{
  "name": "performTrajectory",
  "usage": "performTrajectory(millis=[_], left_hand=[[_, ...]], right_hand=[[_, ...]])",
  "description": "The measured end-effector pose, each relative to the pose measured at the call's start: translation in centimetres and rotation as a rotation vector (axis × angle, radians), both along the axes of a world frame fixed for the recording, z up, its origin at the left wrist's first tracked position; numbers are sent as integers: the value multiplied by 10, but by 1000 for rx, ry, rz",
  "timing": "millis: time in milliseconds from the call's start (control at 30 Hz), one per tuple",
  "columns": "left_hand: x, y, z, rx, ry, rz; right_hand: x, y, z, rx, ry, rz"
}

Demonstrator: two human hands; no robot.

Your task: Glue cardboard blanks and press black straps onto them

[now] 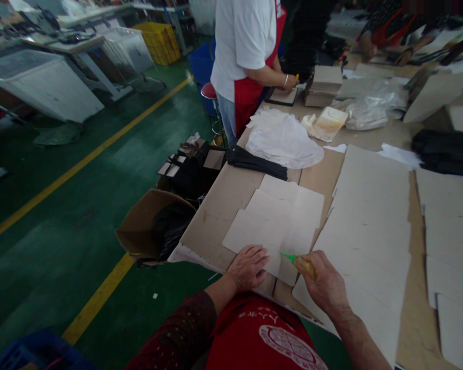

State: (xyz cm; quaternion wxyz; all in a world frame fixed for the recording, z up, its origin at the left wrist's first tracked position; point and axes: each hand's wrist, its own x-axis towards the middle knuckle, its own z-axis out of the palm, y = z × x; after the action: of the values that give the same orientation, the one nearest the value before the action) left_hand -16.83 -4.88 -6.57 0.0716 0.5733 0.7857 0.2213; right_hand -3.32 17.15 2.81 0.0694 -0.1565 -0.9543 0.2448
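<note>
My right hand [326,282] is wrapped round a yellowish squeeze bottle [305,267] with a green nozzle tip, probably glue. Its nozzle points left, over or against the nearest pale board [270,252]; I cannot tell whether it touches. Resting flat on the left edge of that same board is my left hand [249,267], fingers stretched out. More pale boards overlap behind it, toward the far side of the table. To the right, a long overlapping row of similar boards [370,231] runs away from me.
Black strips [256,162] and a white plastic bag [283,141] lie past the boards. A co-worker in a red apron [250,97] stands at the table's far left side. On the floor, an open cardboard box [154,221] holds black material. Another row of boards [451,241] lies far right.
</note>
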Motion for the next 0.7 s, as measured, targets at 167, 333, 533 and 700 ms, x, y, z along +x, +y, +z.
performTrajectory(millis=[167, 333, 533, 700], left_hand=[[-1, 0, 1, 2, 6, -3], [-1, 1, 0, -14, 14, -3], [-1, 0, 0, -7, 2, -3], [-1, 0, 0, 21, -5, -3]], right_hand=[[-2, 3, -2, -13, -6, -19], [-1, 5, -3, 0, -2, -51], [3, 7, 9, 12, -48, -91], [3, 9, 11, -237, -77, -234]])
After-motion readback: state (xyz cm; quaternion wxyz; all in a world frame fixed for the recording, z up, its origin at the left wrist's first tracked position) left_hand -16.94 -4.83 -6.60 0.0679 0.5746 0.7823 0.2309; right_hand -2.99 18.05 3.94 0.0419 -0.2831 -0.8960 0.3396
